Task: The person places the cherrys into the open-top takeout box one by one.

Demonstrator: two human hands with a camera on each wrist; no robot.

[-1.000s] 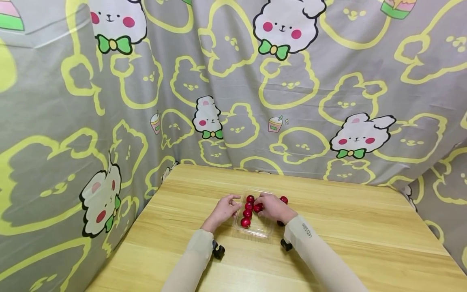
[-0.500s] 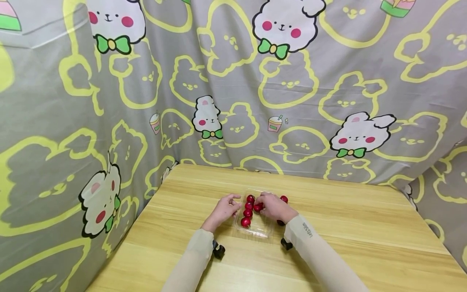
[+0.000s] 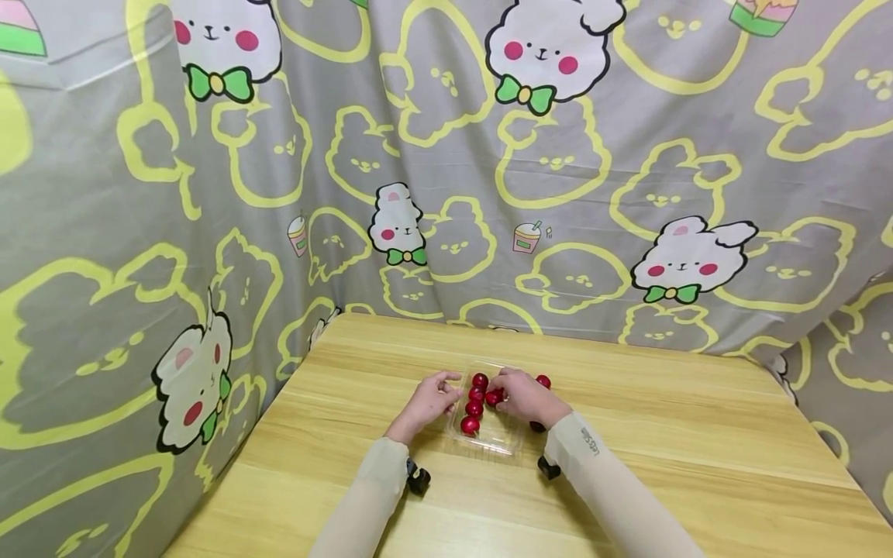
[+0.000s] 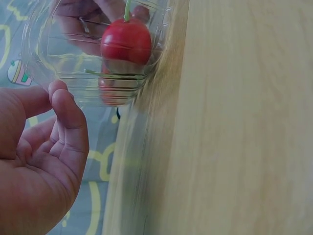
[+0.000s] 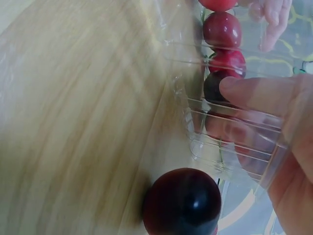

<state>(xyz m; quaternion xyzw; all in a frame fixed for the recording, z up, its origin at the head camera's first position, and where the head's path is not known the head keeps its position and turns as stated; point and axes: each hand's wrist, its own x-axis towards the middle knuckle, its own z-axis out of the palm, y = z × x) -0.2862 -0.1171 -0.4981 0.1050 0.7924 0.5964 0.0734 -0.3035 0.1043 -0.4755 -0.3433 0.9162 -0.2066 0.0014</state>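
Note:
A clear plastic box (image 3: 495,445) sits on the wooden table with a row of several red cherries (image 3: 470,425) along its left side. My left hand (image 3: 429,403) is at the box's left rim, thumb and index finger (image 4: 68,110) pinching its edge. Inside the box, my right hand (image 3: 522,397) holds a cherry (image 3: 494,397) beside the row. The right wrist view shows the thumb (image 5: 254,93) pressed on a dark cherry (image 5: 214,87) behind the clear wall. My right palm hides part of the box's right side.
Outside the box on the right, a red cherry (image 3: 543,381) lies beyond my right hand. A dark cherry (image 5: 183,201) rests on the table (image 3: 670,449) close by the box. A patterned grey curtain (image 3: 572,186) hangs behind and to the left.
Almost nothing differs. Both hands stay in place at the box, and the row of cherries keeps its order; only the head view shifts slightly.

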